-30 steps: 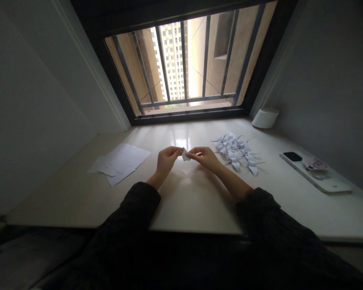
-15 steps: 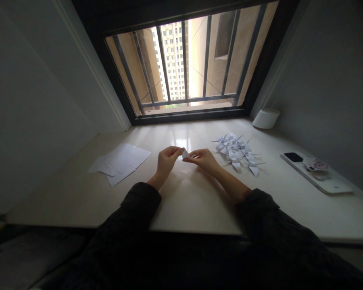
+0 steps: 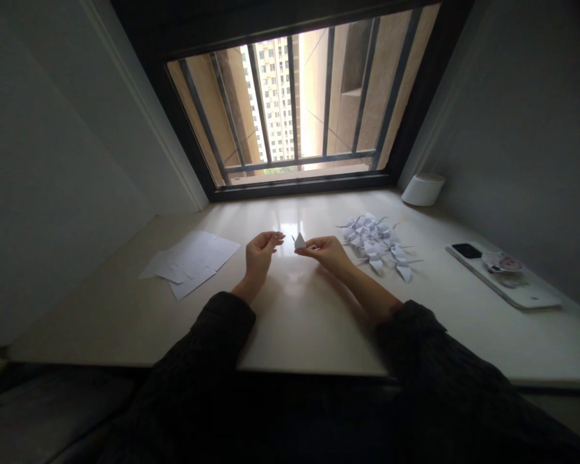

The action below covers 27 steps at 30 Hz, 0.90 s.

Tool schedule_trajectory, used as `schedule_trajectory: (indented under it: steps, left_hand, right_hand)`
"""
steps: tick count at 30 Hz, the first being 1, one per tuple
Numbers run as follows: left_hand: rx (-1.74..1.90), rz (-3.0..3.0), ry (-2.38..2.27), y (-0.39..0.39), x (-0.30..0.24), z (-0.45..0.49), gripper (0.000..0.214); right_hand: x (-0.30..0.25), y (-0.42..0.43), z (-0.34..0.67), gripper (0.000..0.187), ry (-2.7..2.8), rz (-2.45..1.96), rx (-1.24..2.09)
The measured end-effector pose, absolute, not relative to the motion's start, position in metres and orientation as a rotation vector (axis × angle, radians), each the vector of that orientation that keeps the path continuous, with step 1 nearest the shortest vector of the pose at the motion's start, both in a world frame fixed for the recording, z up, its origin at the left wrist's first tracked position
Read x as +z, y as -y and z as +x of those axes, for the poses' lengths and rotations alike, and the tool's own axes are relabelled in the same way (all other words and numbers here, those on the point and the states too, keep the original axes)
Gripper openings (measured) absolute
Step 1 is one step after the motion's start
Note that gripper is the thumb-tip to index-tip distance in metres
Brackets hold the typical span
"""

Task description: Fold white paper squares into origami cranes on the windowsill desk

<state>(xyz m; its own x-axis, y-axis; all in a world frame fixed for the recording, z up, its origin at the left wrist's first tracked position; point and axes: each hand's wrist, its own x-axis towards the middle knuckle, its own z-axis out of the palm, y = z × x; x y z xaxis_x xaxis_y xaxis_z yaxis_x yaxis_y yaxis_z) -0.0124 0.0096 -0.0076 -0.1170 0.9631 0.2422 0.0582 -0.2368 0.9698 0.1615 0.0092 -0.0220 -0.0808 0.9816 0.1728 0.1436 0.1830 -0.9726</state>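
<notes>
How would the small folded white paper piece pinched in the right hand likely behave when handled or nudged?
The folded paper piece is tiny and thin, so probably very light and easily slid on the glossy sill. Only the right hand fingertips pinch it; the left hand is apart. Its creased point suggests some stiffness, though a firm squeeze would likely crush it.

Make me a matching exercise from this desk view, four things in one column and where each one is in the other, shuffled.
Things:
1. folded paper
2. flat sheets
3. crane pile
4. phone

Places:
A. far right of the desk, near the wall
B. pinched in the right hand
C. on the desk left of the left hand
D. on the desk just right of the right hand

Pairs: 1-B, 2-C, 3-D, 4-A
</notes>
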Motion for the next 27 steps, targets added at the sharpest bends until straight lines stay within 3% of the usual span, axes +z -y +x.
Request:
schedule_trajectory:
  steps: [7, 18, 27]
  left_hand:
    - [1.328, 1.421, -1.123, -0.0061, -0.0103, -0.0047, 0.031]
    - [1.327, 1.303, -1.183, -0.0057, -0.0108, -0.0042, 0.027]
    - [1.391, 1.29, -1.214, -0.0045, -0.011, -0.0047, 0.024]
  right_hand:
    - [-0.0189, -0.0065, 0.1613, 0.035, 1.512, -1.114, 1.083]
    - [-0.024, -0.0105, 0.1637, 0.036, 1.652, -1.218, 0.893]
    - [-0.0205, -0.0106, 0.1638, 0.036, 1.571, -1.179, 0.928]
